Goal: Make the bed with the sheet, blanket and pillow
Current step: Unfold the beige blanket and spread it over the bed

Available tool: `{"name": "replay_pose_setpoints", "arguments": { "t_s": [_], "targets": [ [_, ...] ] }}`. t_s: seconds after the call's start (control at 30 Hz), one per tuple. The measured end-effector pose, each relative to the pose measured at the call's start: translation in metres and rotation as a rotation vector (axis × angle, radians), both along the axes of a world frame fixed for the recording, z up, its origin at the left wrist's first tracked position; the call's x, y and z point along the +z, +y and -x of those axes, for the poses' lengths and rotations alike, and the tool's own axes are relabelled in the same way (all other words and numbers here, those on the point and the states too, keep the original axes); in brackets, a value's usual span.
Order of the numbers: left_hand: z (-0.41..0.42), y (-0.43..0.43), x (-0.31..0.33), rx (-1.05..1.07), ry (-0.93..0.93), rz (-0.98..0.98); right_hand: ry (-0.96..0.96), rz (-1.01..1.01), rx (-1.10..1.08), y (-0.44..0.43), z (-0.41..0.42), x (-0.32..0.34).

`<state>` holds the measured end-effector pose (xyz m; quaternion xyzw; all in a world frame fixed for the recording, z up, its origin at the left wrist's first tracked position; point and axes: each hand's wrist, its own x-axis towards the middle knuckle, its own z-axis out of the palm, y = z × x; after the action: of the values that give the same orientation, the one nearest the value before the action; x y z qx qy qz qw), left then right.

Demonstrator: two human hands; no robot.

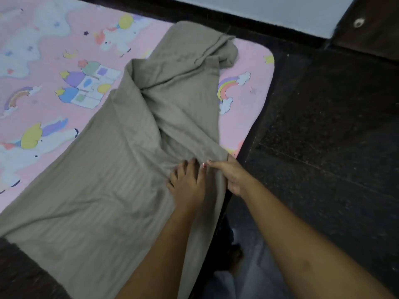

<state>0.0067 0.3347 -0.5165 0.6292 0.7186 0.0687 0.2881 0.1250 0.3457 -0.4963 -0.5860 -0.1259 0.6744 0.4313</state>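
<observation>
A grey-green striped sheet (121, 169) lies crumpled along the right side of the bed, bunched toward the far corner. Under it is a pink mattress cover (49, 67) printed with unicorns, castles and rainbows. My left hand (186, 182) rests on the sheet near the bed's right edge, its fingers curled into a fold of the cloth. Just to its right, my right hand (232, 175) grips the sheet's edge where it hangs over the side. No blanket or pillow is in view.
A dark stone floor (323, 137) runs along the bed's right side. A light wall (269, 11) with dark skirting stands beyond the far end. A dark fuzzy cloth (23, 272) shows at the lower left. My legs stand close to the bed frame.
</observation>
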Motion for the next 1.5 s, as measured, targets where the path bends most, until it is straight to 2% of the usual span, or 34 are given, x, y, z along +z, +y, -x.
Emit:
{"name": "replay_pose_setpoints", "arguments": {
  "t_s": [0.13,0.27,0.33,0.5,0.7,0.83,0.93,1.03,1.13,1.2,1.23,1.33,1.37,1.43,1.5],
  "targets": [
    [-0.03,0.068,0.009,0.27,-0.033,-0.114,0.033,-0.076,0.132,0.045,-0.033,-0.001],
    [-0.048,0.141,0.01,0.479,-0.197,-0.172,0.116,-0.042,0.038,0.122,-0.077,-0.011],
    [-0.053,0.161,0.008,0.493,-0.094,-0.139,0.115,-0.002,0.078,0.157,-0.088,-0.01],
    [-0.066,0.203,-0.004,0.501,0.032,-0.104,-0.039,0.064,0.243,0.227,-0.099,-0.016],
    [-0.079,0.225,-0.012,0.69,0.031,-0.089,-0.076,0.051,0.145,0.304,-0.106,-0.033],
    [-0.071,0.247,-0.016,0.714,-0.02,-0.102,-0.209,-0.048,0.024,0.355,-0.102,-0.039],
    [-0.084,0.262,-0.015,0.667,0.102,-0.01,-0.335,-0.137,0.009,0.39,-0.107,-0.041],
    [-0.116,0.271,-0.013,0.654,0.161,-0.003,-0.498,-0.366,0.17,0.424,-0.134,-0.03],
    [-0.153,0.277,-0.01,0.651,0.114,0.02,-0.796,-0.851,0.403,0.439,-0.18,-0.008],
    [-0.182,0.281,-0.005,0.659,0.067,0.017,-0.899,-0.97,0.567,0.443,-0.215,-0.006],
    [-0.197,0.284,-0.001,0.666,0.04,0.015,-0.928,-0.913,0.667,0.446,-0.233,-0.011],
    [-0.233,0.298,0.006,0.594,-0.023,0.118,-0.95,-0.49,0.951,0.462,-0.271,-0.013],
    [-0.242,0.303,0.007,0.545,-0.019,0.163,-0.961,-0.415,1.027,0.468,-0.273,-0.01],
    [-0.256,0.312,0.007,0.471,-0.004,0.194,-1.103,-0.37,1.194,0.481,-0.266,0.003],
    [-0.265,0.32,0.004,0.452,-0.003,0.188,-1.371,-0.368,1.361,0.491,-0.249,0.022]
  ]
}}
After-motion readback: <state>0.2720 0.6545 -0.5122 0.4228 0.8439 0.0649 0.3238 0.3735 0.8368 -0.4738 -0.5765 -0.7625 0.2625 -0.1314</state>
